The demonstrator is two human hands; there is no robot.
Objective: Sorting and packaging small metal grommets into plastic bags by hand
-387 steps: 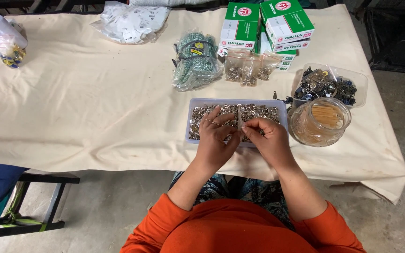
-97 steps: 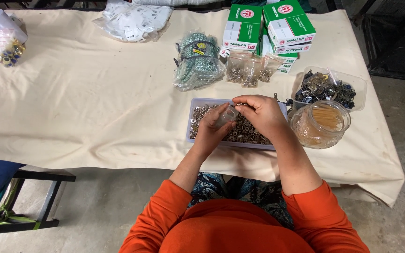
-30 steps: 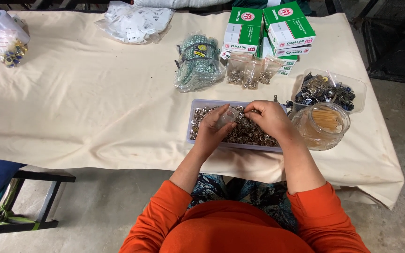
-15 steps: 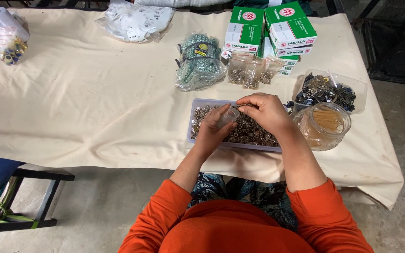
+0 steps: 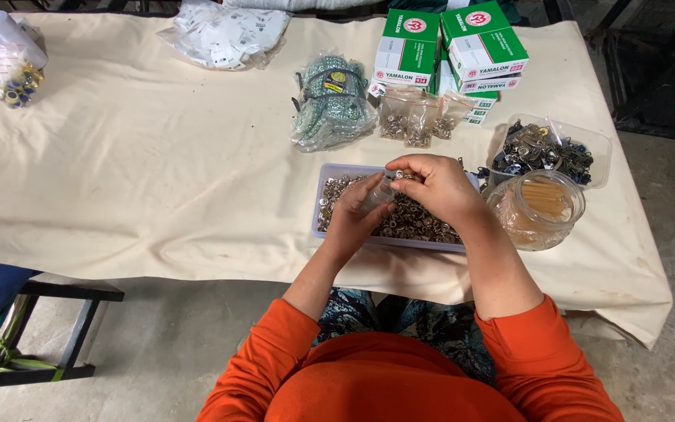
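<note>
My left hand [image 5: 355, 212] pinches a small clear bag [image 5: 376, 195] over the tray of metal eyelets [image 5: 400, 223], its mouth tilted up-right toward my right hand [image 5: 435, 186], fingers bunched at the opening. Jar [image 5: 539, 209] sits just right.

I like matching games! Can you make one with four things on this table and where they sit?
Things:
1. tray of metal rings
2. round clear jar
3. green and white boxes
4. white roll

Places:
A. far left corner
B. under both hands
C. far edge, stacked
D. right of the tray

Pairs: 1-B, 2-D, 3-C, 4-A
</note>
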